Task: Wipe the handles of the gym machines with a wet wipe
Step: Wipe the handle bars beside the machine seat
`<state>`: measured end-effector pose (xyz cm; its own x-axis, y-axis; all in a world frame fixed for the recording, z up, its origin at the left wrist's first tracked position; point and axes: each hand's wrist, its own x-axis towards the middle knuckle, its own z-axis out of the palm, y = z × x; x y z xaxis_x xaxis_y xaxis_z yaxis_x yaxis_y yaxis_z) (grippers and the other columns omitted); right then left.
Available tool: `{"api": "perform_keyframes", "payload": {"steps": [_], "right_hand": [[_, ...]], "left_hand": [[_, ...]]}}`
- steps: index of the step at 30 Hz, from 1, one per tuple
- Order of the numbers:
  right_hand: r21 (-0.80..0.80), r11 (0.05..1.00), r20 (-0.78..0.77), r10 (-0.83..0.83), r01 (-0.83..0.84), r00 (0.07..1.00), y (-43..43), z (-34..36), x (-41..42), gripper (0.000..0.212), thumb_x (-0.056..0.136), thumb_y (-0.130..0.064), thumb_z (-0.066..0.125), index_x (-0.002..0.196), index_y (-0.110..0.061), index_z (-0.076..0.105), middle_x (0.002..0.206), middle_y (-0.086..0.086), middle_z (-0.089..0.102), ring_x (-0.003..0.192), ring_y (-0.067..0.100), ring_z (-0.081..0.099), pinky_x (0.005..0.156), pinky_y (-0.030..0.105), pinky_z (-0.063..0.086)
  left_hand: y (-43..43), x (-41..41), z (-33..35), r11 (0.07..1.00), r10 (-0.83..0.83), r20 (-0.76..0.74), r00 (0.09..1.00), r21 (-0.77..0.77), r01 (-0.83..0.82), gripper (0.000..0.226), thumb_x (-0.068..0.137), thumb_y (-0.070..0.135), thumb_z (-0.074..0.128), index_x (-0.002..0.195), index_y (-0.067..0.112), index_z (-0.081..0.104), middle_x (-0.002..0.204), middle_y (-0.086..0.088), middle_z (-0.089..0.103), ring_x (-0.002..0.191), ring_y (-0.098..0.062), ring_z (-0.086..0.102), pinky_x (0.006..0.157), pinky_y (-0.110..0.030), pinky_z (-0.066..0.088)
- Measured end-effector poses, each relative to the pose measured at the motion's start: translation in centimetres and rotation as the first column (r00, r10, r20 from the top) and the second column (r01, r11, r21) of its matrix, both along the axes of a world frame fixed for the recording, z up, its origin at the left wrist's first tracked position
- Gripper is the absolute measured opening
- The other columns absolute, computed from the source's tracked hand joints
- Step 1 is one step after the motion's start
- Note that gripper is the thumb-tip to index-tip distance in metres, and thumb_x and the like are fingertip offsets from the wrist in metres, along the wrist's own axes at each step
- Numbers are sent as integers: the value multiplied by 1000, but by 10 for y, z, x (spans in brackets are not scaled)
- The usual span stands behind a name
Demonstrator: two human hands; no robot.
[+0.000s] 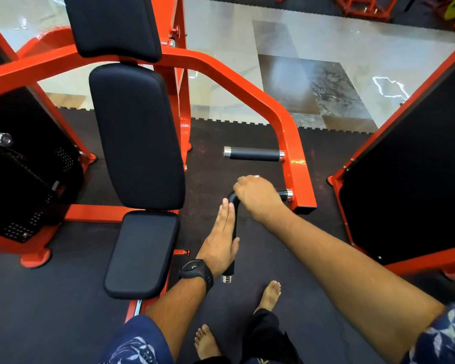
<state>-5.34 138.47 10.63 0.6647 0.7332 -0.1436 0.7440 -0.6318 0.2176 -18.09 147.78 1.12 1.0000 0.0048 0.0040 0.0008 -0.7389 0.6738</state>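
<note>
Chest-press station, orange frame (286, 122), black seat (142, 253), rubber mat underfoot.

Right hand (258, 197) sits on top of the bent handle (234, 232), just past the elbow of the bend. Fingers curled down over the grip and closed around it. A small white edge shows above the knuckles, likely the wipe (255, 176); most of it is hidden under the hand, so how much is wrapped on the bar cannot be told.

Left hand (221, 240) lies flat along the near leg of the same handle. Fingers straight and together, palm against the bar's left side, gripping nothing. Fingertips (225, 206) reach almost to the bend, just short of the right knuckles.

Key relation: the handle is L-shaped. From the right fingers, one leg runs away right to the chrome collar at the frame; the other runs back toward the body, under the left palm, to a chrome end cap. The long axis of the unwiped leg points toward the wearer. The right hand carries the cloth, so a pull along that axis looks like the next stroke; the left hand would need to clear.

Straight handle (252, 154) lies beyond the right fingers, well apart, untouched.
</note>
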Motion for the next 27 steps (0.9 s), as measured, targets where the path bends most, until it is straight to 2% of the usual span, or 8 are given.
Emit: {"api": "perform_keyframes", "payload": {"steps": [2, 7, 10, 14, 16, 19, 24, 27], "right_hand": [[15, 998, -11, 55, -55, 998, 0, -3, 1, 25, 87, -2, 61, 110, -12, 62, 114, 6, 60, 110, 26, 58, 82, 37, 50], [-143, 956, 181, -229, 256, 956, -40, 16, 23, 28, 92, -6, 55, 115, -19, 63, 114, 4, 66, 109, 27, 61, 92, 38, 46], [11, 951, 24, -308, 308, 951, -37, 7, 7, 29, 91, -2, 55, 117, -15, 57, 115, 6, 63, 109, 28, 61, 88, 36, 48], [358, 871, -212, -274, 336, 938, -18, -6, -13, 27, 84, 4, 51, 99, -16, 60, 92, 5, 61, 91, 27, 61, 74, 38, 53], [362, 865, -243, -271, 347, 931, -21, -8, -11, 26, 86, -2, 51, 103, -20, 59, 90, 3, 61, 86, 27, 63, 73, 39, 53], [346, 857, -212, -324, 381, 922, -21, -11, -1, 29, 91, -10, 51, 118, -19, 58, 102, 6, 68, 94, 32, 65, 76, 39, 50], [334, 935, -210, -53, 123, 976, 2, -16, -14, 12, 90, -9, 57, 95, -20, 60, 94, -1, 63, 97, 21, 57, 69, 33, 44], [345, 904, -233, -179, 253, 956, -14, -22, 1, 20, 93, -13, 59, 111, -21, 60, 102, 1, 63, 102, 22, 61, 83, 40, 54]], "left_hand": [[-1, 0, 1, 1000, 4, -1, 1000, -7, -4, 93, 99, 13, 54, 151, 26, -23, 149, 19, -46, 153, -11, -7, 106, -21, 44], [0, 0, -1, 1000, 12, 1, 1000, 3, -12, 91, 99, 12, 54, 156, 20, -17, 151, 17, -44, 150, -6, -18, 113, -17, 35], [-3, 0, -3, 1000, 21, 2, 1000, 8, -21, 92, 99, 11, 53, 155, 23, -19, 150, 19, -46, 151, -8, -16, 107, -19, 43], [-3, 1, -2, 1000, 24, -11, 1000, 18, -24, 93, 99, 10, 52, 150, 27, -24, 151, 18, -45, 149, -5, -22, 105, -20, 44], [-2, 0, -2, 1000, 18, -12, 1000, 14, -18, 93, 99, 11, 52, 152, 26, -22, 151, 19, -45, 148, -4, -23, 108, -18, 41], [-1, 0, -1, 1000, 15, 4, 1000, 9, -15, 93, 99, 11, 53, 152, 25, -22, 151, 19, -44, 149, -5, -20, 108, -15, 38], [-1, 0, -3, 1000, 10, 19, 1000, -19, -10, 95, 98, 10, 55, 149, 27, -24, 152, 18, -41, 151, -7, -17, 111, -14, 30], [4, -1, -1, 1000, -17, 7, 1000, -6, 17, 93, 100, 13, 55, 151, 26, -22, 151, 18, -43, 150, -6, -20, 114, -14, 26]]}}
